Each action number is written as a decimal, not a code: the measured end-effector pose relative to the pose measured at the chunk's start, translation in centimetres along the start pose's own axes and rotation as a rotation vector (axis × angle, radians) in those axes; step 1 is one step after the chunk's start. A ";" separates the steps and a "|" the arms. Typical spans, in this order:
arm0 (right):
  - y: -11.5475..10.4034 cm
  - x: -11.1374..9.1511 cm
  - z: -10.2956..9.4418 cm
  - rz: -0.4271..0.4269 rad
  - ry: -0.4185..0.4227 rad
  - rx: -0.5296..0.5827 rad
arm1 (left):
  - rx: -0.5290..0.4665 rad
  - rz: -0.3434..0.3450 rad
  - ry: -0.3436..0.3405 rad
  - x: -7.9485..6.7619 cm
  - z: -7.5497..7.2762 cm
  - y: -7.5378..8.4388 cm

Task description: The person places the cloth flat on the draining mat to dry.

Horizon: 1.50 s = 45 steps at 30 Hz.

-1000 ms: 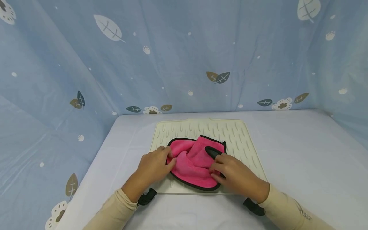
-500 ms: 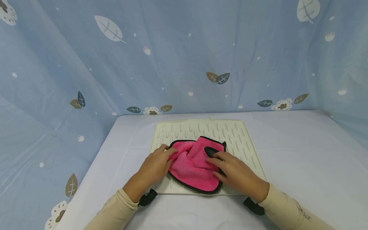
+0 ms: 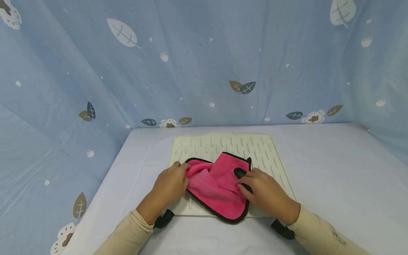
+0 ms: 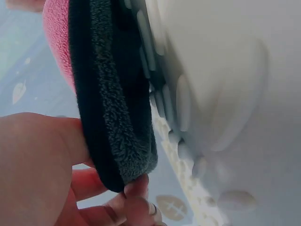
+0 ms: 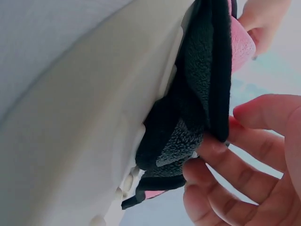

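Note:
A crumpled pink towel (image 3: 220, 191) with black edging and a dark grey underside lies across the cream ribbed mat (image 3: 255, 145). My left hand (image 3: 172, 182) pinches its left edge; in the left wrist view the thumb lies on the pink side and fingertips (image 4: 136, 186) meet the grey underside (image 4: 115, 108). At the right edge, where a dark flap folds over, my right hand (image 3: 266, 187) holds the towel between thumb and fingers. Its fingertips (image 5: 209, 148) reach under the black border in the right wrist view. Parts of the towel's underside are hidden in folds.
The mat lies on a white-covered table (image 3: 334, 177). Blue curtain cloth (image 3: 197, 71) with leaf prints rises behind and at the sides. Black straps (image 3: 164, 219) show at the wrists, below the beige sleeves.
The towel's near corner has slid toward me past the mat's front edge, and its far-left edge has dropped lower. My right hand has shifted slightly right; my left thumb is tucked in closer.

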State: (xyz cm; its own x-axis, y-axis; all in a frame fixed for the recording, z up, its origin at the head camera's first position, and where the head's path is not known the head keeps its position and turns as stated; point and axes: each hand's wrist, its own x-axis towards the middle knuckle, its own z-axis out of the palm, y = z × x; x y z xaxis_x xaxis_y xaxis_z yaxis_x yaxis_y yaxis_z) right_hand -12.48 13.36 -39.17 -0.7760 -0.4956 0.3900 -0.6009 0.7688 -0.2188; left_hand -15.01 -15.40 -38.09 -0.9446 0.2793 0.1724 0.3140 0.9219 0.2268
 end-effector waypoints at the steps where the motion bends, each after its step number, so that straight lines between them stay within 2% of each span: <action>1: 0.0 0.0 0.0 0.007 0.003 0.005 | 0.007 -0.006 0.000 0.0 0.0 0.0; 5: 0.0 0.1 -0.2 0.046 -0.013 0.016 | 0.035 -0.026 -0.006 0.1 0.1 -0.1; 10: -0.1 -0.1 -0.1 0.110 -0.094 0.033 | 0.056 -0.043 -0.040 0.0 0.1 -0.1; 17: 0.1 0.0 0.1 0.132 -0.179 0.040 | 0.110 -0.004 -0.003 0.0 0.2 -0.3; 21: 0.3 -0.2 0.3 0.126 -0.195 0.036 | 0.127 0.011 -0.016 0.0 0.5 -0.4; 29: 0.7 -0.3 0.5 0.113 -0.142 0.038 | 0.140 0.041 -0.062 0.0 0.9 -0.5; 34: 0.6 -0.4 0.5 0.131 -0.198 0.031 | 0.090 0.068 -0.117 -0.1 1.1 -0.5; 37: 0.7 -0.4 0.4 0.110 -0.231 0.000 | 0.073 0.093 -0.140 -0.1 1.1 -0.5; 42: 1.0 -0.3 0.5 0.051 -0.223 -0.045 | 0.059 0.101 -0.156 -0.1 0.9 -0.6; 45: 1.0 -0.3 0.6 0.042 -0.224 -0.032 | 0.061 0.112 -0.156 -0.2 0.9 -0.6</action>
State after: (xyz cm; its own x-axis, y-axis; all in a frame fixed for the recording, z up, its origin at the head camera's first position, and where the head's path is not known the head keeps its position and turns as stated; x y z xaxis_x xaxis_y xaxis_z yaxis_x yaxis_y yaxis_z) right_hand -13.00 14.07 -40.03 -0.8256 -0.5373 0.1724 -0.5634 0.8014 -0.2009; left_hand -15.06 -15.79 -39.15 -0.9090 0.4147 0.0415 0.4159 0.8961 0.1551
